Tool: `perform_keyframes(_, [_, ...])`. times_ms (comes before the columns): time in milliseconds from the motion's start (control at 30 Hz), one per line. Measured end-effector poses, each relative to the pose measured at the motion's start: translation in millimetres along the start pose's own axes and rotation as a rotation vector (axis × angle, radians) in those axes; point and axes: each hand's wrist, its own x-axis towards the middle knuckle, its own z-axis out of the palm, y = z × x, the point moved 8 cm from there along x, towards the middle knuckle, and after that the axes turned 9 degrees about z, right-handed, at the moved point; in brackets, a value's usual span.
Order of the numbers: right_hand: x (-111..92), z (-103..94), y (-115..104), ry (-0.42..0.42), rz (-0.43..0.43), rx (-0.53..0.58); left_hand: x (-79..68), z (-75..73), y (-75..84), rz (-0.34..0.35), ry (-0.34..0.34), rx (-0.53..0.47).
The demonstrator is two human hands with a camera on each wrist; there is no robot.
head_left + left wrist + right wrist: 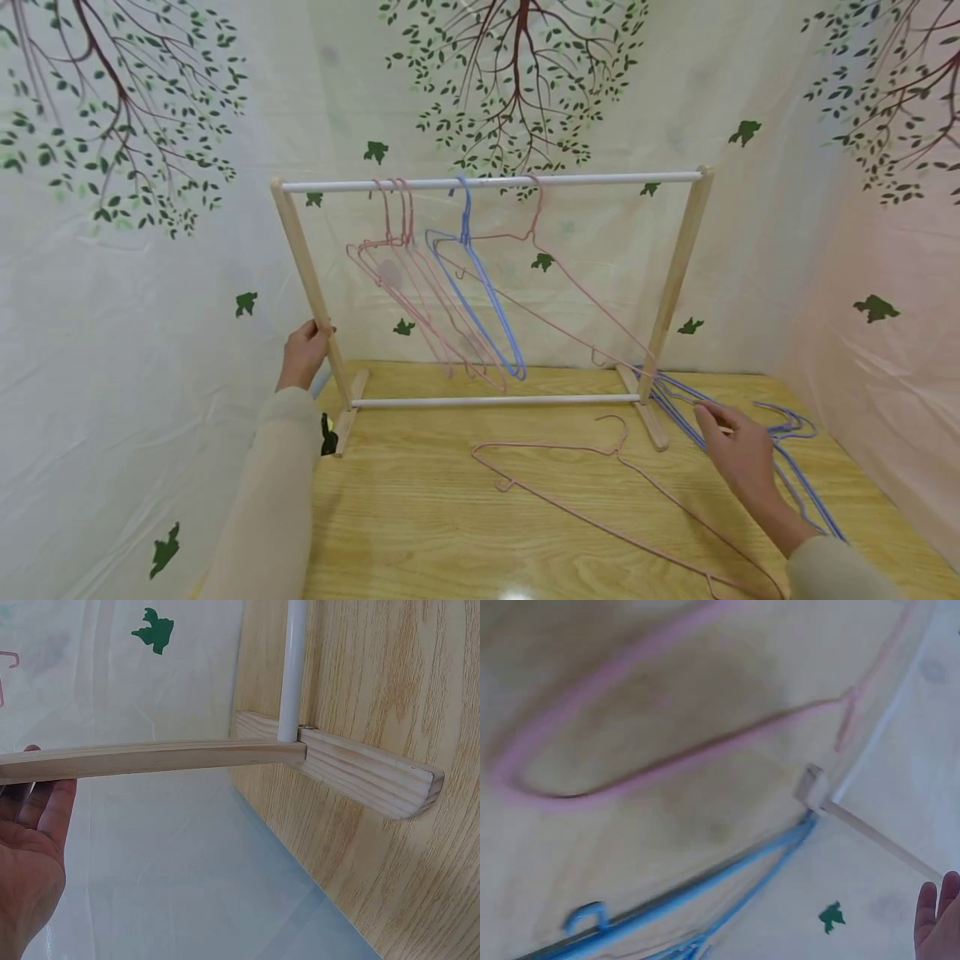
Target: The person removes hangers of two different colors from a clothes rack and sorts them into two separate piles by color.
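Observation:
A wooden clothes rack (678, 271) with white rails stands on the table. My left hand (303, 354) grips its left post, fingers behind the wood in the left wrist view. From the top rail hang several pink hangers (387, 212) at left, blue hangers (467, 223) near the middle and one wider-turned pink hanger (537, 204) right of them. My right hand (738, 458), its fingers loosely bent with nothing seen in them, is over the blue hangers (808, 485) lying at the right. Another pink hanger (566, 502) lies flat in front of the rack.
The wood-grain table (405, 517) ends at the left near the rack's foot. A small black and yellow object (327, 435) sits beside that foot. Cloth with printed trees and leaves (862, 250) surrounds the table at the back and sides.

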Motion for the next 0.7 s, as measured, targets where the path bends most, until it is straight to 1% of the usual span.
perform_keyframes(133, [18, -2.5, -15, 0.0, 0.09, 0.031, 2.1, -0.1, -3.9, -0.001, 0.0, 0.006])
perform_keyframes(233, [31, -3.1, -33, -0.013, 0.1, 0.039, 4.3, 0.4, -5.9, 0.004, -0.007, 0.004])
perform_keyframes(300, [40, -3.5, -50, -0.008, 0.071, 0.045, 6.2, 0.7, -7.2, 0.005, -0.011, -0.003])
perform_keyframes(467, [59, -0.2, -96, 0.018, -0.06, 0.055, 9.5, -0.3, -8.1, 0.011, -0.009, 0.0])
perform_keyframes(533, [65, 3.5, -113, 0.028, -0.098, 0.049, 10.6, -0.5, -8.4, 0.012, -0.009, 0.003])
perform_keyframes(600, [70, 8.5, -127, 0.027, -0.117, 0.047, 12.0, -0.5, -9.0, 0.008, -0.009, 0.004])
perform_keyframes(700, [76, 17.7, -145, -0.004, -0.114, 0.054, 13.4, 0.2, -10.3, 0.002, -0.014, 0.005])
